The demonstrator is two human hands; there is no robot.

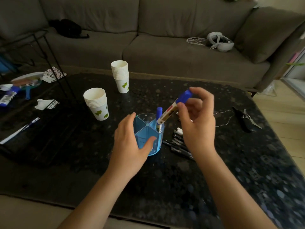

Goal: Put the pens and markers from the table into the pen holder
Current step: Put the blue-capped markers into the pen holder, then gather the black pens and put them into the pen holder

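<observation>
A clear blue pen holder (pixel 145 129) with inner dividers stands in the middle of the dark table (pixel 181 179). One blue-capped marker (pixel 159 119) stands upright in its right compartment. My left hand (pixel 128 146) wraps around the holder's left and front side. My right hand (pixel 196 119) pinches a second blue-capped marker (pixel 173 108) near its cap, tilted, with its lower end over the holder's right rim. Several black pens (pixel 178 144) lie on the table just right of the holder, partly hidden by my right wrist.
Two stacks of paper cups (pixel 97 104) (pixel 120 76) stand behind and left of the holder. A pen (pixel 19 129) and clutter lie at the far left. Black pliers (pixel 244 119) and a thin wire lie to the right. A grey sofa runs behind the table.
</observation>
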